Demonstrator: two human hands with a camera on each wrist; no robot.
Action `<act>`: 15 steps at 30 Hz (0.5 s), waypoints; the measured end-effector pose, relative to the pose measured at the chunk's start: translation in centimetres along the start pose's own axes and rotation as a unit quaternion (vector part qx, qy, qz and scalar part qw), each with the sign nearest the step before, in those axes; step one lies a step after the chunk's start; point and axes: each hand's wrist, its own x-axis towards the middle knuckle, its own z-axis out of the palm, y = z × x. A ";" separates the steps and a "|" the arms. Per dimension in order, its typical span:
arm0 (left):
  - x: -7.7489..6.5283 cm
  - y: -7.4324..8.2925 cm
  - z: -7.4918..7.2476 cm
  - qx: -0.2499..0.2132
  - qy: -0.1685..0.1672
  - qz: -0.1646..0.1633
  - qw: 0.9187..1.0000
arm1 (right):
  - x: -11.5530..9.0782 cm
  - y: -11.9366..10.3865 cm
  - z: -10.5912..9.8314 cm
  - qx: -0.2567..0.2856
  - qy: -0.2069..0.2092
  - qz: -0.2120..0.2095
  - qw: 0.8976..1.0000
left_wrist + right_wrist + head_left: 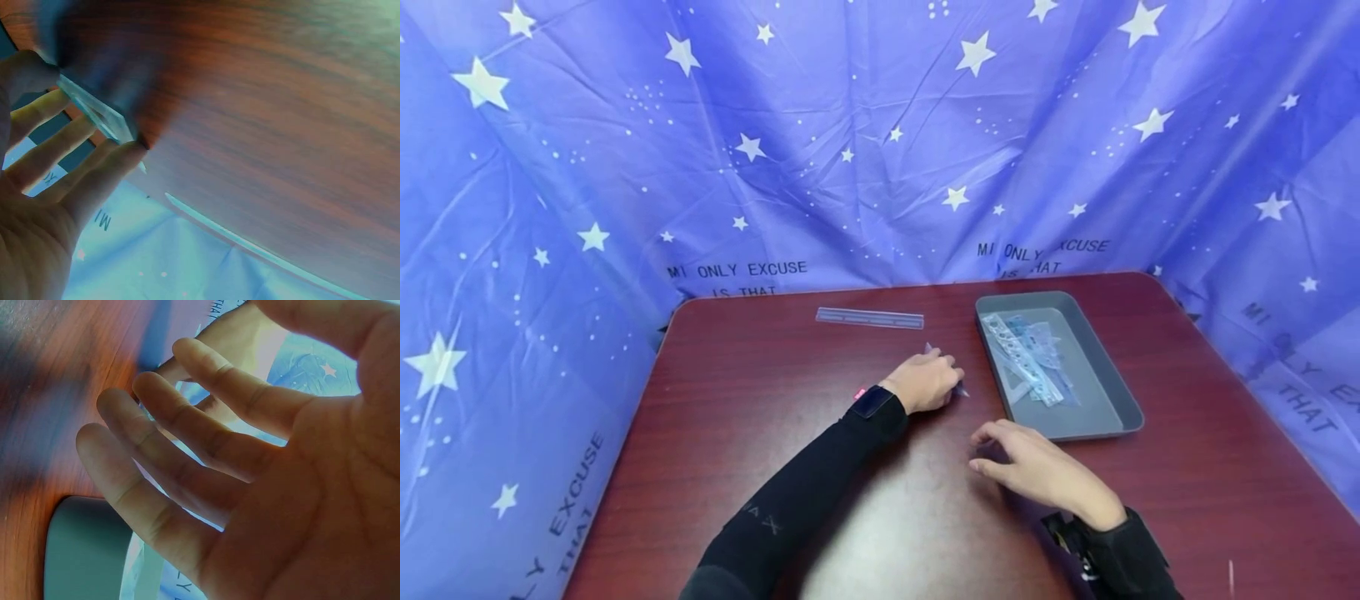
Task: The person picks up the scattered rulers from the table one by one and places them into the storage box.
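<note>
My left hand [925, 382] grips a clear plastic set square [100, 111] low over the table, left of the grey tray. In the left wrist view, thumb and fingertips pinch its edges; in the head view the hand covers most of it and pointed corners stick out. My right hand [1045, 471] hovers at the tray's near left corner, fingers spread and slightly bent, with nothing in it. A clear straight ruler [869, 318] lies flat near the table's far edge, beyond the left hand.
The shallow grey tray [1093, 358] stands at the right, holding several clear and bluish rulers and drawing templates [1026, 358] in a loose pile. Beneath everything is a reddish-brown wooden table [737, 383]. A blue star-patterned curtain [880, 167] hangs behind and along both sides.
</note>
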 end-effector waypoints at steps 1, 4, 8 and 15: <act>-0.3 0.0 0.1 0.001 0.008 -0.002 1.000 | 0.0 0.0 0.0 0.001 0.000 0.001 1.000; -1.1 -0.1 0.5 0.006 0.026 -0.010 1.000 | 0.1 0.1 0.0 0.002 0.002 0.008 1.000; -2.1 -0.1 1.0 0.005 0.039 -0.023 0.999 | 0.4 1.1 0.4 0.000 0.000 0.027 1.000; -3.8 -0.2 0.6 -0.044 0.057 -0.069 0.995 | 0.7 0.6 -0.1 0.020 0.000 0.032 0.999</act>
